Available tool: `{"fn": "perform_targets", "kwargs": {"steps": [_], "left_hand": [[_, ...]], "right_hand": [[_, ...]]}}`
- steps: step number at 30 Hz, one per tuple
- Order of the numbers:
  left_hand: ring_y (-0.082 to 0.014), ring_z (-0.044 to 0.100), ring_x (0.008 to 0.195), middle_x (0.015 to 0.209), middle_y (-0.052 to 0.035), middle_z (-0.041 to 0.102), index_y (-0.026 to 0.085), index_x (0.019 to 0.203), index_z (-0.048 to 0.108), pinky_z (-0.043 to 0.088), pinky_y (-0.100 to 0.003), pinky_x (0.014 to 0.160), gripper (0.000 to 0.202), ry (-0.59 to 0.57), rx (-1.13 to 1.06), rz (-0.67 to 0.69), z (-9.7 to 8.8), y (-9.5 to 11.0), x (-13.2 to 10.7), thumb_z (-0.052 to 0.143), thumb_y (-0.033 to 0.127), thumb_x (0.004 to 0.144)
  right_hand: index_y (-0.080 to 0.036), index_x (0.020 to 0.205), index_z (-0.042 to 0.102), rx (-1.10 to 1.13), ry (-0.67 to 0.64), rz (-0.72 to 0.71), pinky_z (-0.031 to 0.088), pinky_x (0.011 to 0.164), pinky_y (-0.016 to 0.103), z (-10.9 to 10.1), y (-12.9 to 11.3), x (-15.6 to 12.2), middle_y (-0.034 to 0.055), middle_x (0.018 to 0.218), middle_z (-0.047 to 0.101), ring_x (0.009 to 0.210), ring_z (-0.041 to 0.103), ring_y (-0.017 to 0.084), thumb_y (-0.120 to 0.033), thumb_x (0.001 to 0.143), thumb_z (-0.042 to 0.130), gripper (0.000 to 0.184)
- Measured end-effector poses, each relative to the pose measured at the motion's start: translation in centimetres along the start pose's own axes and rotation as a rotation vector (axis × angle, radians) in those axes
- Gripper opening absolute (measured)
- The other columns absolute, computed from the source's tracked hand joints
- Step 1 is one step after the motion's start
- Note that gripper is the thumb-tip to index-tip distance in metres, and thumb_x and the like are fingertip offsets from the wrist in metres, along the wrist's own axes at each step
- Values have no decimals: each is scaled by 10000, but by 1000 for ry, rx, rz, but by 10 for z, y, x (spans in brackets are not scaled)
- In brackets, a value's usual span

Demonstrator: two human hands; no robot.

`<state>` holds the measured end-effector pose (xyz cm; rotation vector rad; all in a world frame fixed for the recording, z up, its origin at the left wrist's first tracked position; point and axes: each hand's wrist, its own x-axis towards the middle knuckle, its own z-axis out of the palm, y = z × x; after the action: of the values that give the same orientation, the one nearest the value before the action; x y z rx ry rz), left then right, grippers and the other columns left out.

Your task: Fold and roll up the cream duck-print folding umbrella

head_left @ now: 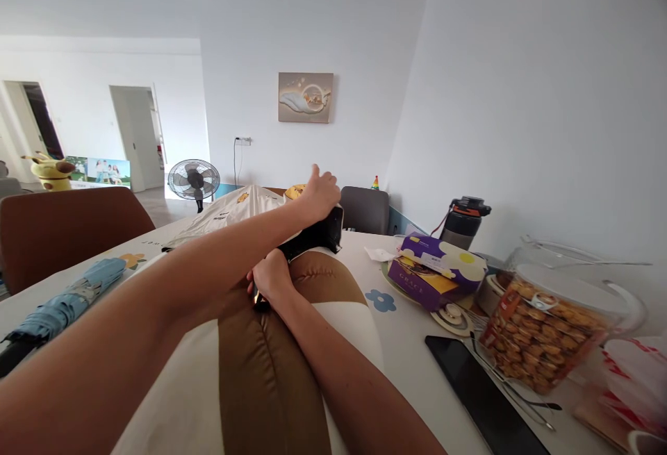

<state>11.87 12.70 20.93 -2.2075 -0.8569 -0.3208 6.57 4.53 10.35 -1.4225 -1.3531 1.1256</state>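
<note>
A white and brown cushion-like bag (271, 365) lies on the table in front of me. My left hand (320, 194) reaches across and grips the top of a black item (317, 236) at the bag's far end. My right hand (271, 281) is closed on a small dark piece with a gold glint on the brown panel, too small to name. A white garment with yellow prints (234, 215) lies beyond.
A folded blue umbrella (62, 305) lies at the left. To the right are a purple box (435, 271), a dark bottle (463, 222), a clear jar of snacks (552, 330) and a black phone (482, 396). A brown chair (62, 229) and a grey chair (367, 208) stand by the table.
</note>
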Motion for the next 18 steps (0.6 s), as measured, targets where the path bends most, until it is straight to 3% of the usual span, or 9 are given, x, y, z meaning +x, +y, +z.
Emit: {"fn": "perform_targets", "kwargs": {"steps": [2, 5, 7, 9, 11, 14, 17, 18], "left_hand": [[-290, 500, 1063, 1098, -170, 607, 107, 1039, 661, 291, -534, 967, 310, -63, -2, -110, -12, -18, -8, 496, 71, 780], [-251, 545, 988, 1030, -143, 623, 120, 1017, 661, 417, -385, 804, 344, -58, -49, -255, -38, -47, -26, 422, 11, 795], [-236, 549, 968, 1030, -124, 622, 145, 995, 660, 419, -351, 752, 363, 31, -55, -322, -61, -66, -45, 386, 7, 802], [-227, 543, 969, 1036, -74, 635, 180, 883, 676, 407, -359, 758, 332, 240, -123, -393, -79, -84, -70, 404, 22, 779], [-219, 544, 964, 1002, -35, 651, 197, 830, 678, 400, -359, 774, 313, 434, -254, -482, -83, -102, -98, 419, 43, 745], [-200, 570, 826, 848, -37, 672, 179, 781, 694, 420, -319, 716, 310, 475, -643, -786, -52, -122, -143, 433, 57, 669], [-215, 590, 755, 764, -43, 672, 165, 808, 710, 435, -310, 650, 382, 484, -896, -1113, 5, -128, -180, 417, 61, 585], [-224, 601, 781, 791, -41, 683, 179, 831, 718, 449, -320, 679, 407, 464, -902, -1116, 23, -127, -189, 422, 68, 574]], "right_hand": [[-133, 534, 525, -8, 41, 31, 373, 319, 228, -1, -2, -3, 29, 453, 517, 329, 484, 125, -299, 837, 531, 346], [-168, 470, 459, 8, 66, 39, 344, 287, 203, -1, -5, -5, 2, 364, 467, 257, 432, 103, -264, 803, 527, 353], [-173, 463, 454, 9, 67, 38, 338, 279, 197, -1, -5, -5, -1, 339, 458, 237, 418, 98, -266, 802, 522, 358], [-170, 460, 457, 9, 65, 35, 331, 274, 190, -1, -6, -6, -2, 326, 452, 225, 408, 93, -270, 805, 521, 365], [-164, 458, 462, 17, 58, 32, 320, 268, 182, -1, -7, -7, -5, 322, 446, 219, 400, 87, -266, 808, 524, 369], [-162, 483, 467, 58, 54, 34, 296, 249, 184, -1, -8, -9, -14, 331, 444, 223, 402, 91, -267, 809, 535, 350], [-165, 526, 469, 132, 53, 23, 284, 236, 187, -2, -8, -7, -19, 368, 467, 251, 434, 102, -252, 794, 562, 296], [-164, 531, 470, 151, 50, 16, 282, 234, 187, -2, -7, -7, -16, 380, 475, 260, 444, 103, -246, 786, 573, 287]]}}
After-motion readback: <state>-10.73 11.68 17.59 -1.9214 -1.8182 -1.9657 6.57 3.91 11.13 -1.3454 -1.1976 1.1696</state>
